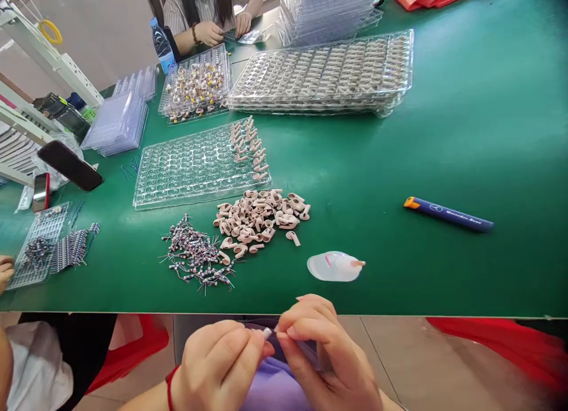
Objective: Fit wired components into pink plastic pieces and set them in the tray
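In front of my lap, just below the table edge, my left hand (222, 361) pinches an earbud shell (267, 333), with its pale stem end poking out of the fingertips. My right hand (326, 352) is closed in a pinch close beside that stem; whatever its fingertips hold is too small to make out. On the table ahead lies a heap of beige earbud shells (257, 216). Left of it is a pile of small wired components (195, 251). A soft translucent bottle (332, 266) with a brownish tip lies on its side beyond my right hand.
A clear tray (186, 162) holds shells along its right side. Behind are stacked filled trays (328, 74) and a tray of mixed parts (195, 83). A blue lighter-like object (448, 214) lies right. Another person's hands (222, 31) work opposite; a neighbour's hand (5, 272) shows left.
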`<state>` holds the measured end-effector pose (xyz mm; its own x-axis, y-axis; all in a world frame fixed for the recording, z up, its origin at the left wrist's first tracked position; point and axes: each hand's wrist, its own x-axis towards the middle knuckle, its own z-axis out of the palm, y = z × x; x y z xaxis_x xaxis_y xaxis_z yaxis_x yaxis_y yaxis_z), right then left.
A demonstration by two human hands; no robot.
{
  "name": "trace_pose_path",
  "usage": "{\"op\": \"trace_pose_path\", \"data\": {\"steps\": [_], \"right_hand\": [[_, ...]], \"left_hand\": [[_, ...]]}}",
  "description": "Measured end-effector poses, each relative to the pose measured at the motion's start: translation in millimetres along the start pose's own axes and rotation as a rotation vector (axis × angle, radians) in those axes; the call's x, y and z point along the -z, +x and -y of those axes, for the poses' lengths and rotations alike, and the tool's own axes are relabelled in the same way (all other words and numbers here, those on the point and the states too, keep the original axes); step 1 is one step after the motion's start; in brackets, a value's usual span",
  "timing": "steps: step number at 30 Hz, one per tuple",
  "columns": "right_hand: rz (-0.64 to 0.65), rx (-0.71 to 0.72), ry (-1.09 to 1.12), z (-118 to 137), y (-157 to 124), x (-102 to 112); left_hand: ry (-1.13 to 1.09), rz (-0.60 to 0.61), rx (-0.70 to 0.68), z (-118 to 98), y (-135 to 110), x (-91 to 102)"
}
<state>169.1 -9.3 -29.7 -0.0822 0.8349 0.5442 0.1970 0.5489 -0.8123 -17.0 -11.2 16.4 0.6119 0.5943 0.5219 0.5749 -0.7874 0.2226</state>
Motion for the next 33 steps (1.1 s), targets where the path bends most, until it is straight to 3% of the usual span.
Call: {"op": "trace_pose_path", "data": {"steps": [12, 18, 22, 29, 33], "right_hand": [[-0.002, -0.029, -0.008, 0, -1, -4], [-0.047, -0.185, 0.097, -6, -11, -3], [-0.083, -0.209, 0.126, -5, -14, -1], [-0.129, -0.127, 0.144, -2, -10, 4], [-0.080, -0.050, 0.164, 0, -9, 7]], "left_hand": [[0.011, 0.007, -0.118, -1, 11, 6.3], [-0.038, -0.064, -0.060, 0, 9, 3.2], [-0.050, -0.083, -0.050, -1, 7, 0.1], [-0.062, -0.091, -0.041, -1, 4, -2.4], [-0.062, -0.087, -0.039, -1, 6, -0.7]]}}
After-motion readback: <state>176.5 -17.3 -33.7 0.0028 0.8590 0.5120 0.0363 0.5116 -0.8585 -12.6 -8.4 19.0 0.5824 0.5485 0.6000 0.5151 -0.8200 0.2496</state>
